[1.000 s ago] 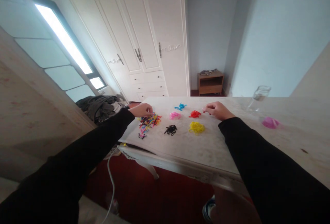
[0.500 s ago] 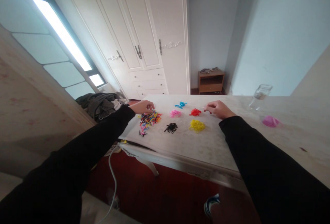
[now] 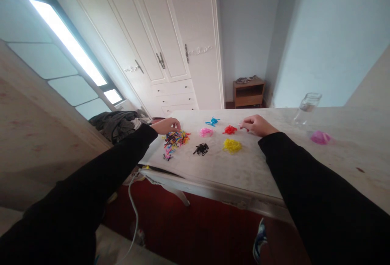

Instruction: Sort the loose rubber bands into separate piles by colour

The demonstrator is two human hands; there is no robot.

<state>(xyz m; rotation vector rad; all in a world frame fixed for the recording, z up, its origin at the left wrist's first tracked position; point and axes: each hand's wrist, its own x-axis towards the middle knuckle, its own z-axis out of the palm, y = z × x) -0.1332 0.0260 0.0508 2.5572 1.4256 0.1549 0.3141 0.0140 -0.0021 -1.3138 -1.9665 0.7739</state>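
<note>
My left hand (image 3: pixel 168 126) is at the upper edge of a mixed-colour pile of small rubber bands (image 3: pixel 176 139), its fingers bent down and closed; what they hold, if anything, is hidden. To the right of the red rubber bands (image 3: pixel 230 129), my right hand (image 3: pixel 255 125) is closed in a pinch just above the table. Something pale shows at its fingertips, too small to name. Between the hands lie separate heaps of blue rubber bands (image 3: pixel 212 122), pink rubber bands (image 3: pixel 206 132), black rubber bands (image 3: pixel 201 149) and yellow rubber bands (image 3: pixel 232 146).
A clear glass jar (image 3: pixel 307 108) and a pink, see-through item (image 3: pixel 320 137) stand on the right of the white table (image 3: pixel 213 171). Dark clothes (image 3: pixel 115 124) are heaped past the table's left end. A white cable (image 3: pixel 134 208) hangs to the floor.
My right hand has shifted slightly and its fingers have drawn together beside the red heap. The left hand stays at the mixed pile. The view has tilted a little.
</note>
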